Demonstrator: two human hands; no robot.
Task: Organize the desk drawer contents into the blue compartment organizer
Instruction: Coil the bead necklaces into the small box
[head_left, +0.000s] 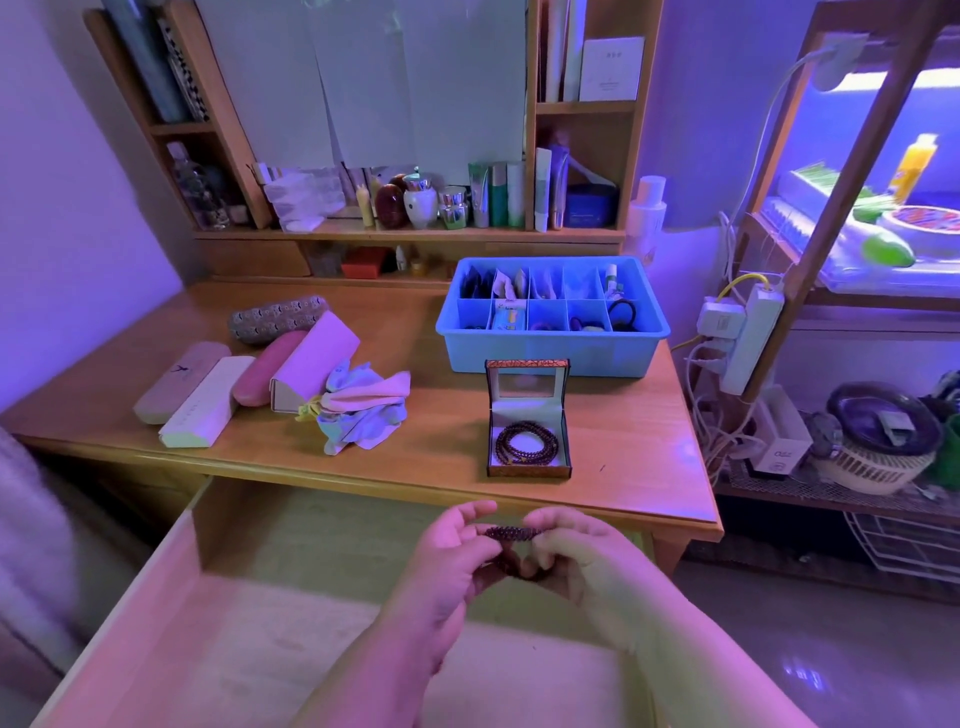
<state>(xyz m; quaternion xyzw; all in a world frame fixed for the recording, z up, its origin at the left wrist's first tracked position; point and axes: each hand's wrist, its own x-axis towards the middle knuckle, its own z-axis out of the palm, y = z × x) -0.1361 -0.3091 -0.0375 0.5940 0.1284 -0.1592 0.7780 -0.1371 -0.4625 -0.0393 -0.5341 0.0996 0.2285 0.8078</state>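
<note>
Now two hands (452, 551) (576, 556), one bracelet (511, 534)

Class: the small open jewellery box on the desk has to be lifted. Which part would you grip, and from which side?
Grip the jewellery box low, across its two side walls, from above and in front. The lid stands upright at the back, and beads lie loose inside, so keep it level.

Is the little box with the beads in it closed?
No, the small jewelry box on the desk stands with its lid up, and a coil of dark beads shows inside.
</note>
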